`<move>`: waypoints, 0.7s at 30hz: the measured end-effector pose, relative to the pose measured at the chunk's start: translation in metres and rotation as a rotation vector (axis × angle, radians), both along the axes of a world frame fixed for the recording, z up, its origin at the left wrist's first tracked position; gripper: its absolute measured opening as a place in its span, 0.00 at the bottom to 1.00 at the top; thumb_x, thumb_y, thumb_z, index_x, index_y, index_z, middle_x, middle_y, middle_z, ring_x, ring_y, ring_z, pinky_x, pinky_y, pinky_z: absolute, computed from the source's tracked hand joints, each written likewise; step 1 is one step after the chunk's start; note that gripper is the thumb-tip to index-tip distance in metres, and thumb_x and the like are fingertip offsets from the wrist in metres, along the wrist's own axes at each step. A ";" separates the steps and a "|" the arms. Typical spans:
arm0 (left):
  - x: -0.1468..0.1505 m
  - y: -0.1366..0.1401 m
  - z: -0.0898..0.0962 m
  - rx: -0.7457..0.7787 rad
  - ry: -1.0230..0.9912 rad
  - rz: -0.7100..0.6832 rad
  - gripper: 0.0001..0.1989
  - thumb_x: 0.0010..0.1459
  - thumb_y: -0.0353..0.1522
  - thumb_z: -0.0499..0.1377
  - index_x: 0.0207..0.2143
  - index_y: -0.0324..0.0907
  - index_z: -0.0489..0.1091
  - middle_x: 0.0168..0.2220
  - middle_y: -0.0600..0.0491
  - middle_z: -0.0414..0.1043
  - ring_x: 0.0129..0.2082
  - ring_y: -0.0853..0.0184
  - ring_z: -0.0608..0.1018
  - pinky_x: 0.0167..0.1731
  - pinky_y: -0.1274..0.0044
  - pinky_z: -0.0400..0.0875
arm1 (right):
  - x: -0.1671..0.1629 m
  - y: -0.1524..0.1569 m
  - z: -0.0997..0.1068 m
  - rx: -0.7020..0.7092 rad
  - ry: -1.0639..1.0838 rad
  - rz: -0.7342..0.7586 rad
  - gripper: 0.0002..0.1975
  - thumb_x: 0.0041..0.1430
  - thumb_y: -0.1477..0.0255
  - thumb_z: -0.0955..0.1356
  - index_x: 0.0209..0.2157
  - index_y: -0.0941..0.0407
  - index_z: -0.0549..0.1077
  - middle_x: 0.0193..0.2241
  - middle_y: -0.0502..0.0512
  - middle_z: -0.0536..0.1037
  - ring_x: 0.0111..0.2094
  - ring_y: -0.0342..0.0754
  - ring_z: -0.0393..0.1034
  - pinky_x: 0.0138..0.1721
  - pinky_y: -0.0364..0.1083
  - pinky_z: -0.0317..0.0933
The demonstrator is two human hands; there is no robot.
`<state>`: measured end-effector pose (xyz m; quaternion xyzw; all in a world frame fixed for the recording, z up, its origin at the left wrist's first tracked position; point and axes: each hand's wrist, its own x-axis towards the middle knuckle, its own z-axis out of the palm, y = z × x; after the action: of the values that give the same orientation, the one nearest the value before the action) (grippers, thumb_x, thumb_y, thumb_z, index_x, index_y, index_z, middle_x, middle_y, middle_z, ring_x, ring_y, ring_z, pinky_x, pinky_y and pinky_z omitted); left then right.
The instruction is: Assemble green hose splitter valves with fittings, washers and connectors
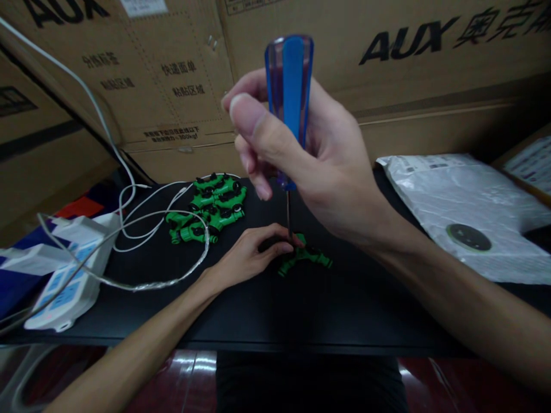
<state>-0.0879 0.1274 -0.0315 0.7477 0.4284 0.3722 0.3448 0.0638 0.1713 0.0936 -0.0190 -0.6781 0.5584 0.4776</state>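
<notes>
My right hand is closed loosely round the blue, partly see-through handle of a screwdriver. The screwdriver stands nearly upright, its thin metal shaft pointing down. At its lower end lies a green Y-shaped hose connector on the black table. Thumb and forefinger of my left hand pinch at the connector, right beside the screwdriver tip. These fingers partly hide where tip and connector meet, so I cannot tell whether a screw is there. Several similar green hose connectors with black parts lie piled behind my left hand.
On the left a white power strip holds plugged-in adapters, and a white cable loops over the table. A silvery plastic-wrapped package with a round dark disc lies at right. Large cardboard boxes stand behind.
</notes>
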 end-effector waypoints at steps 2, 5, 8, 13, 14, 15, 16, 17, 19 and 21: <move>0.001 -0.001 0.002 0.027 0.026 -0.037 0.11 0.71 0.31 0.54 0.47 0.41 0.76 0.46 0.51 0.81 0.45 0.67 0.81 0.47 0.76 0.72 | 0.000 0.001 0.001 -0.005 -0.041 0.000 0.19 0.71 0.53 0.62 0.38 0.56 0.65 0.26 0.46 0.65 0.27 0.41 0.63 0.26 0.42 0.61; 0.001 -0.002 0.004 0.014 0.051 -0.036 0.13 0.73 0.31 0.52 0.47 0.41 0.76 0.45 0.51 0.81 0.45 0.67 0.81 0.47 0.76 0.72 | 0.000 0.002 0.001 -0.027 -0.084 0.020 0.18 0.70 0.53 0.64 0.40 0.56 0.65 0.25 0.45 0.65 0.25 0.40 0.62 0.26 0.42 0.60; 0.000 -0.003 0.003 0.005 0.060 -0.039 0.12 0.73 0.32 0.52 0.47 0.41 0.76 0.46 0.50 0.81 0.44 0.67 0.81 0.45 0.77 0.72 | -0.001 0.001 0.001 -0.063 -0.020 0.030 0.18 0.68 0.53 0.65 0.39 0.53 0.60 0.25 0.43 0.64 0.24 0.39 0.62 0.24 0.41 0.59; 0.000 -0.003 0.000 0.031 0.054 -0.067 0.10 0.73 0.32 0.52 0.45 0.41 0.73 0.47 0.49 0.80 0.44 0.68 0.81 0.46 0.76 0.72 | 0.000 -0.004 0.004 -0.082 0.074 0.021 0.21 0.68 0.53 0.66 0.34 0.50 0.53 0.27 0.41 0.62 0.23 0.38 0.61 0.23 0.42 0.59; 0.001 -0.003 0.000 0.028 0.054 -0.069 0.10 0.73 0.33 0.52 0.45 0.41 0.72 0.47 0.49 0.80 0.44 0.67 0.80 0.46 0.76 0.73 | 0.001 -0.005 0.005 -0.085 0.085 0.014 0.21 0.67 0.52 0.66 0.33 0.51 0.53 0.28 0.42 0.63 0.24 0.38 0.62 0.24 0.42 0.60; 0.001 -0.003 -0.001 0.023 0.053 -0.070 0.10 0.73 0.33 0.51 0.45 0.40 0.72 0.46 0.49 0.80 0.44 0.67 0.81 0.46 0.76 0.73 | 0.002 -0.006 0.006 -0.085 0.091 0.016 0.22 0.67 0.52 0.66 0.32 0.52 0.54 0.30 0.44 0.64 0.25 0.38 0.63 0.25 0.42 0.61; 0.002 -0.003 -0.001 0.015 0.053 -0.070 0.10 0.73 0.33 0.51 0.45 0.40 0.71 0.46 0.48 0.80 0.45 0.67 0.81 0.45 0.75 0.73 | 0.004 -0.006 0.008 -0.080 0.094 0.029 0.22 0.67 0.51 0.65 0.32 0.52 0.55 0.31 0.45 0.65 0.27 0.39 0.64 0.26 0.42 0.61; 0.002 -0.003 -0.001 0.005 0.053 -0.068 0.10 0.73 0.33 0.51 0.45 0.40 0.71 0.46 0.48 0.80 0.45 0.66 0.81 0.46 0.75 0.73 | 0.005 -0.006 0.008 -0.069 0.083 0.053 0.21 0.67 0.51 0.64 0.32 0.53 0.57 0.31 0.46 0.65 0.28 0.39 0.64 0.27 0.42 0.61; 0.002 -0.003 -0.001 -0.016 0.051 -0.063 0.10 0.74 0.34 0.51 0.47 0.41 0.70 0.46 0.49 0.81 0.46 0.66 0.81 0.46 0.74 0.73 | 0.006 -0.005 0.009 -0.053 0.026 0.111 0.20 0.69 0.51 0.61 0.34 0.54 0.60 0.29 0.47 0.64 0.28 0.41 0.63 0.28 0.43 0.61; 0.003 -0.003 -0.001 -0.029 0.045 -0.057 0.10 0.73 0.34 0.51 0.47 0.41 0.70 0.44 0.49 0.81 0.46 0.66 0.81 0.47 0.74 0.73 | 0.005 -0.003 0.007 -0.063 -0.008 0.124 0.20 0.70 0.51 0.60 0.37 0.55 0.62 0.26 0.45 0.63 0.26 0.41 0.61 0.26 0.43 0.58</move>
<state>-0.0852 0.1240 -0.0320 0.7628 0.4198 0.3390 0.3563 0.0690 0.1686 0.1009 0.0056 -0.6619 0.6078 0.4386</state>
